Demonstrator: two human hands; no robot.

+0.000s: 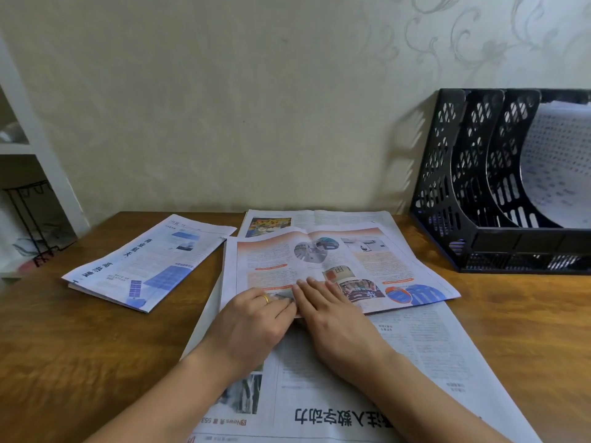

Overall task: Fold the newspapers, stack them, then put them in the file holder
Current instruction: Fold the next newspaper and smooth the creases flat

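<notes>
Two hands rest side by side on the near edge of a colour newspaper sheet point(335, 266) at the middle of the table. That sheet lies open and flat, its printed pictures facing up, on top of a larger black-and-white newspaper point(399, 362) that spreads toward 6 o'clock, with a big headline printed upside down near the bottom edge. The left hand point(252, 321) lies palm down, its fingers point(281, 306) close together and curled a little at the tips over the paper's edge; a gold ring point(265, 298) shows on one of them. The right hand point(332, 318) is also palm down, fingers straight and pressed together, flat on the sheet. Fingertips of both hands nearly meet at the sheet's near margin; whether the left tips pinch the edge cannot be told.

Another open newspaper point(319, 219) peeks out from under the colour sheet toward 12 o'clock. At 10 o'clock from the hands, apart from the pile, a folded newspaper point(144, 266) with blue pictures lies at a slant on the wooden table point(80, 346).

At 2 o'clock, against the wall, stands the black perforated file holder point(479, 187) with several compartments; a curled white sheet point(556, 161) sits in its rightmost visible slot. A white shelf unit point(32, 148) stands at 9 o'clock beyond the table's edge.
</notes>
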